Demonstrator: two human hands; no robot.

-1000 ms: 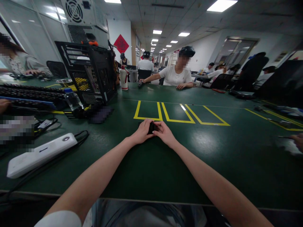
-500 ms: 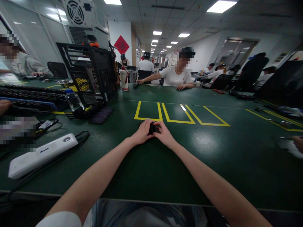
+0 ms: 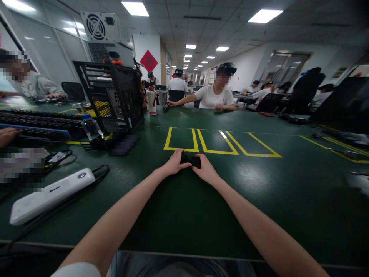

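Both hands work low over the green tabletop (image 3: 161,215), close to the near edge of the yellow tape outlines. My left hand (image 3: 174,163) is closed around a small black object (image 3: 184,157), with its thumb reaching toward the right hand. My right hand (image 3: 203,167) grips a dark piece (image 3: 196,162) between thumb and fingers. The fingers cover much of the black object, so its kind is hidden. I cannot tell whether the two dark portions are joined or separate.
Yellow tape frames (image 3: 181,149) mark the table ahead. To the left are a white power strip (image 3: 54,194), a water bottle (image 3: 91,127), a keyboard (image 3: 34,125) and an open black computer case (image 3: 121,96). A co-worker (image 3: 217,94) sits opposite, beside a cup (image 3: 151,100).
My right hand has shifted slightly to the right, away from the left. More of the black object now shows between the hands. The view has tilted up a little.
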